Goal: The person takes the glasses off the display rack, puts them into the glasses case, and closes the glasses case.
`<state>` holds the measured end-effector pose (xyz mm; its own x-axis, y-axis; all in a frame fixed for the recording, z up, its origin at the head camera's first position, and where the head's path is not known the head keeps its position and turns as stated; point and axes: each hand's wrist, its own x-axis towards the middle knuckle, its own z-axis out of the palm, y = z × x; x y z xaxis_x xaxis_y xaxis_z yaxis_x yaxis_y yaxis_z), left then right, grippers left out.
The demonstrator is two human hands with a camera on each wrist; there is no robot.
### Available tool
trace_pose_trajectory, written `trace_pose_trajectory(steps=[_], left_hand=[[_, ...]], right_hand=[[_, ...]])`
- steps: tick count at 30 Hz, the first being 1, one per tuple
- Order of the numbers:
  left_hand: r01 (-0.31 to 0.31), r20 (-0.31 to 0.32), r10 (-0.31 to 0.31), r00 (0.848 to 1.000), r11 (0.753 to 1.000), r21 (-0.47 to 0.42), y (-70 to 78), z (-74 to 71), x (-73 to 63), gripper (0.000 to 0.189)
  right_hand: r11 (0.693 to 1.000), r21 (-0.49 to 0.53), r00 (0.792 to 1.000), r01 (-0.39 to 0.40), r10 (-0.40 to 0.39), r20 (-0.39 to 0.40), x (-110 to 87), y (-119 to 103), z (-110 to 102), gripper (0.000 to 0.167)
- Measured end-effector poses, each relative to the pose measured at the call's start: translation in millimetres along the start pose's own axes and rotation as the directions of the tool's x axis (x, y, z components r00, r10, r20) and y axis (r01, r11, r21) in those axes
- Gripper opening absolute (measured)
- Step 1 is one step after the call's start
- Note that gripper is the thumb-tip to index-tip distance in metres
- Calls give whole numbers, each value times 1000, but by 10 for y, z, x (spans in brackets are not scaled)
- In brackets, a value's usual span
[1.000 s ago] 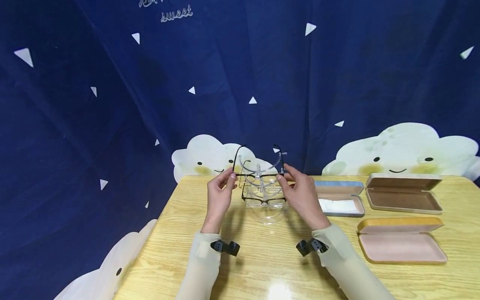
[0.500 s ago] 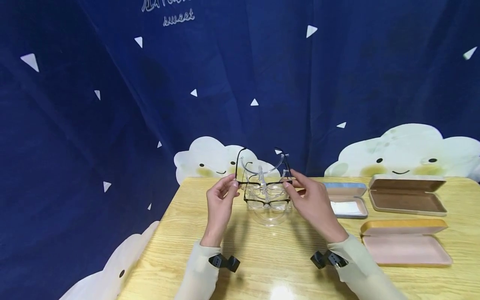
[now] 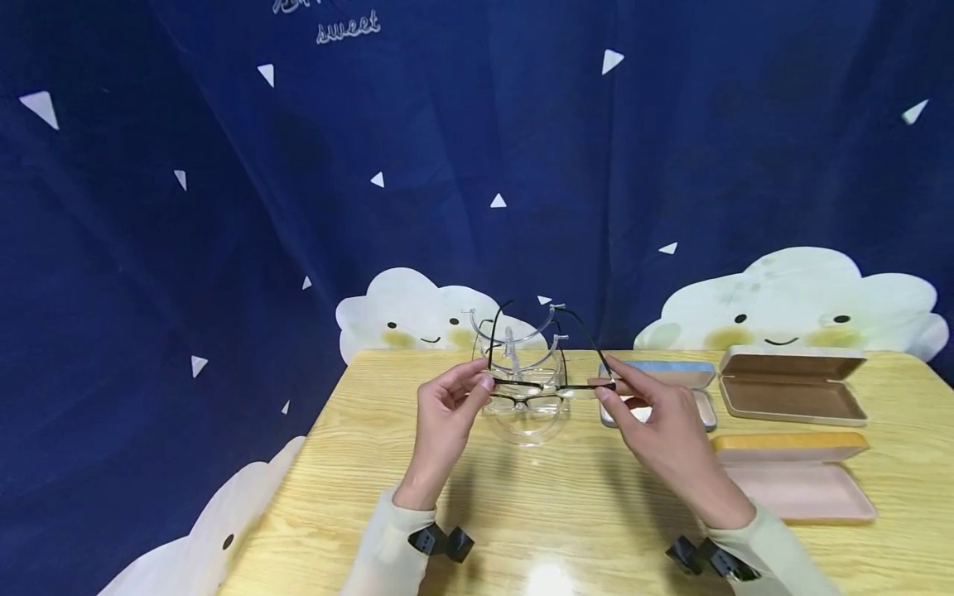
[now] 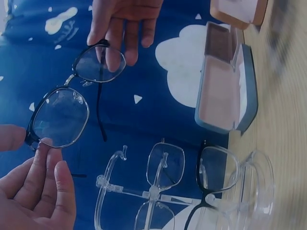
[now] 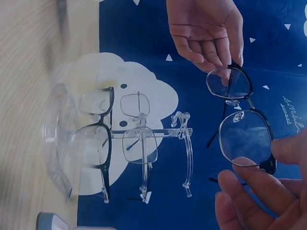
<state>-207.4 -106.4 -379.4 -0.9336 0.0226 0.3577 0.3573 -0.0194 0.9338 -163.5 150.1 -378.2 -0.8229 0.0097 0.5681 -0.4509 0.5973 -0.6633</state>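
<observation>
A pair of black-browed eyeglasses (image 3: 585, 386) with thin metal lower rims is held between my two hands, temples unfolded and pointing away. My left hand (image 3: 443, 422) pinches the left hinge corner; my right hand (image 3: 671, 430) pinches the right one. Both grips show in the left wrist view, where the lenses face the camera. Behind and below stands a clear tiered display stand (image 3: 510, 343). On its lower tier sits a black-framed pair of glasses (image 5: 108, 139), and a thin metal-rimmed pair (image 4: 165, 165) rests on the tier above. The top tier bears nothing.
To the right lie three open glasses cases on the wooden table (image 3: 551, 513): a blue one (image 3: 671, 372) partly behind my right hand, a brown-lined one (image 3: 793, 401) and an orange one (image 3: 793, 492). A dark blue curtain (image 3: 447, 124) hangs behind.
The held eyeglasses have moved off the stand's top tier, down, towards me and to the right. My right hand has shifted furthest right, now overlapping the blue case.
</observation>
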Motion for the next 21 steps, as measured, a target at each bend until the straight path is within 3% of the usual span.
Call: trace_pose_trajectory(steps=[21], left_hand=[[3,43,-3,999,1000,15,9,31,-42,28]], right_hand=[[994,113,1000,7,-6,-10,11,38,-98,40]])
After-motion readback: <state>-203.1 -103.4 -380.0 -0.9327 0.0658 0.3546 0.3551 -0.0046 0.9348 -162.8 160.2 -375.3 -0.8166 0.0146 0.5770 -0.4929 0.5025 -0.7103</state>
